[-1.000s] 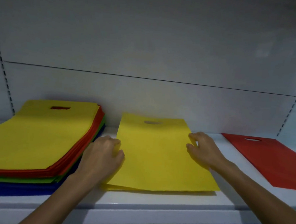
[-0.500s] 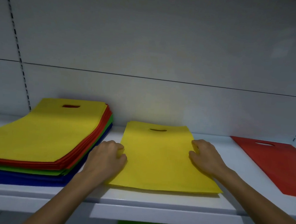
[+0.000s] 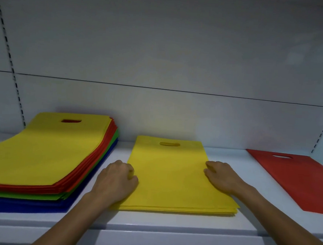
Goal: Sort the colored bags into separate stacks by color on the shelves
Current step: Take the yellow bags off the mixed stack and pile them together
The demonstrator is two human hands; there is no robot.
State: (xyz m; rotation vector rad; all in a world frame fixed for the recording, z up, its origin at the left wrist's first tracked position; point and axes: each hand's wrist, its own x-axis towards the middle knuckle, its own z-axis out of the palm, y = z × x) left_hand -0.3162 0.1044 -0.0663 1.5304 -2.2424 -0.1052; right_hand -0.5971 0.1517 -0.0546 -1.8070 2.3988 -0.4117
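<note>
While the yellow stack (image 3: 170, 176) lies flat at the middle of the shelf (image 3: 169, 223), its two long sides are bracketed by both hands.

Left hand (image 3: 115, 182): fingers curled together against the left edge, thumb laid on the top sheet. This is read as a light pinch of that edge.

Right hand (image 3: 222, 178): fingers bent and bunched at the right edge, tips on the bag. Whether the edge is gripped or only pushed cannot be told.

Step judged: squaring of the yellow stack. The near edge is seen slightly fanned, with several layers showing at the near right corner.

For a good result, both sides should be pressed inward evenly, since thin fabric is expected to buckle if squeezed hard. The near edge should then be tapped flush and held back from the shelf lip.

The mixed pile (image 3: 41, 153) is noted just beside, at left: yellow on top, over red, green and blue. A gap should be left so the colours are not merged. One red bag (image 3: 301, 178) lies well apart at right. Much sorting is judged outstanding.
</note>
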